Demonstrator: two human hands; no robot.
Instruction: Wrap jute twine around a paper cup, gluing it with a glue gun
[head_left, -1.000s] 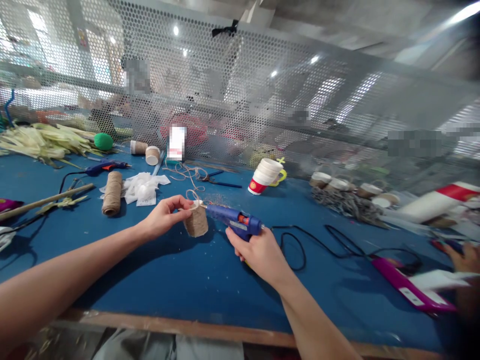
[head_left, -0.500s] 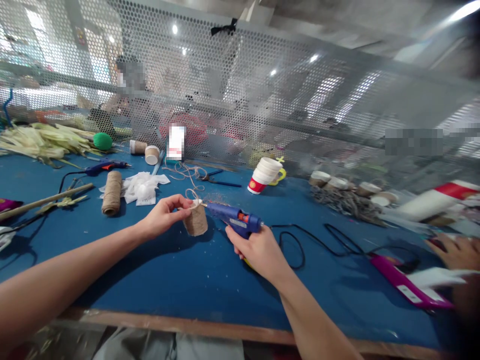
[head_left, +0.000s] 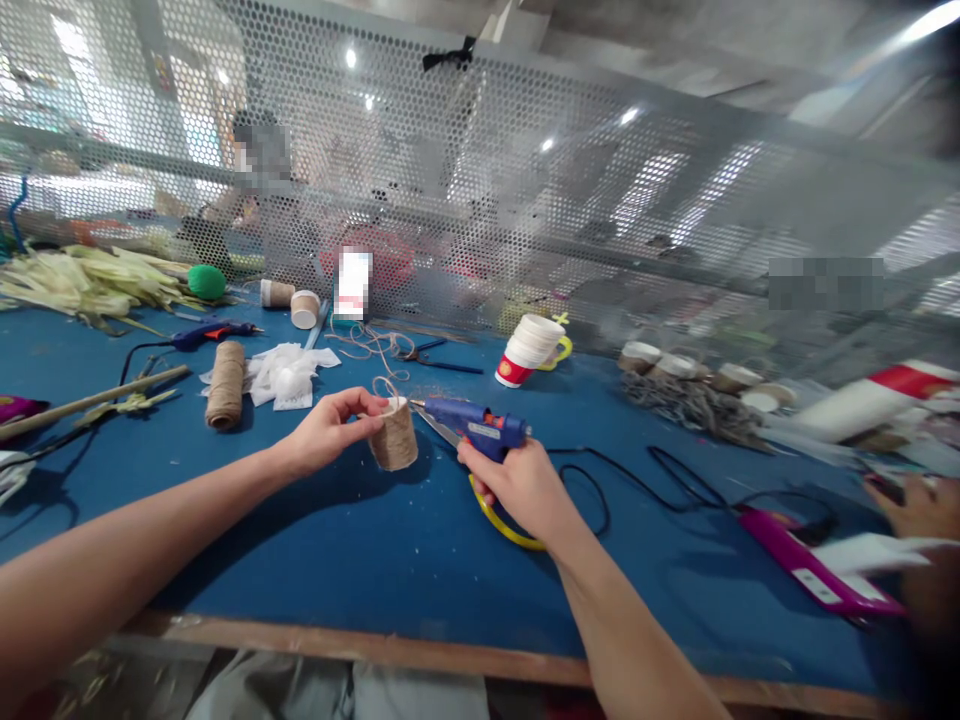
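My left hand (head_left: 343, 428) pinches the rim of a small paper cup (head_left: 394, 441) wrapped in brown twine. A loose strand of twine (head_left: 390, 385) rises from the cup's rim and runs back over the table. My right hand (head_left: 521, 490) is closed round a blue hot glue gun (head_left: 480, 425), its nozzle pointing left, a little to the right of the cup's rim. Beneath the glue gun lie scissors with a yellow handle (head_left: 510, 532), partly hidden by my right hand.
Left of my hands lie a twine spool (head_left: 226, 388), white crumpled material (head_left: 289, 375) and another glue gun (head_left: 214, 334). Stacked paper cups (head_left: 527, 350) stand beyond. At right are a purple power strip (head_left: 814, 570), black cable and another person's hand (head_left: 919, 508). A perforated metal screen (head_left: 450, 200) closes the back.
My right hand has drawn the glue gun slightly right, so its nozzle is farther from the cup's rim and more of the scissors shows. My left hand has barely moved.
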